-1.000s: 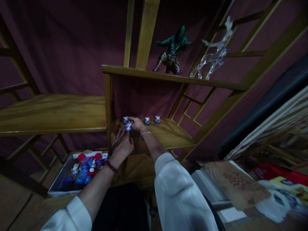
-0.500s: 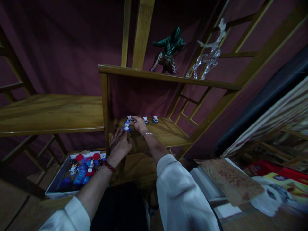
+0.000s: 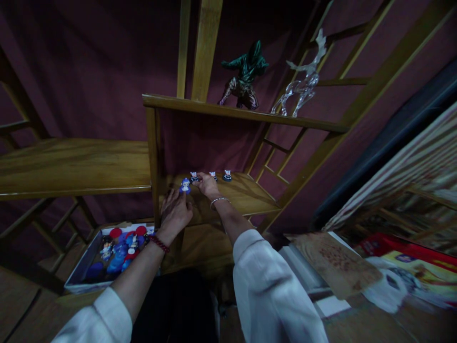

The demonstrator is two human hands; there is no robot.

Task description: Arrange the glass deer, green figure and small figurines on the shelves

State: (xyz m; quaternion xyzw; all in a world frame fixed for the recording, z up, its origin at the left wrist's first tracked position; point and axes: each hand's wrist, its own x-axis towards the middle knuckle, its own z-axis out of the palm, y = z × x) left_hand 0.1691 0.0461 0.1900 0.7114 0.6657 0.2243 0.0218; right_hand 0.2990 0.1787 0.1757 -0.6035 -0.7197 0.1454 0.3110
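On the lower wooden shelf [image 3: 246, 193], my right hand [image 3: 209, 186] has its thumb and fingertips closed on a small figurine with a white head and dark base [image 3: 193, 176]. A purple-and-white figurine [image 3: 184, 186] stands just left of it, nearer the shelf's front. My left hand [image 3: 175, 213] is spread with fingers apart, and one fingertip reaches the foot of the purple figurine; whether it touches is hard to tell. Right of my right hand, a similar white-headed figurine [image 3: 213, 176] is partly covered by the hand, and another [image 3: 227, 175] stands farther right.
Below left, a box [image 3: 76, 278] holds several figurines and red and blue pieces. A green hooded statue [image 3: 248, 71] and a clear deer figure [image 3: 303, 88] stand on the upper shelf board [image 3: 243, 114]. Brown paper [image 3: 333, 264] and a plastic bag [image 3: 387, 286] lie at right.
The white-headed figurine in my right hand has shifted slightly right, away from the purple one. My left hand stays beside the purple figurine. The whole view has moved a little.
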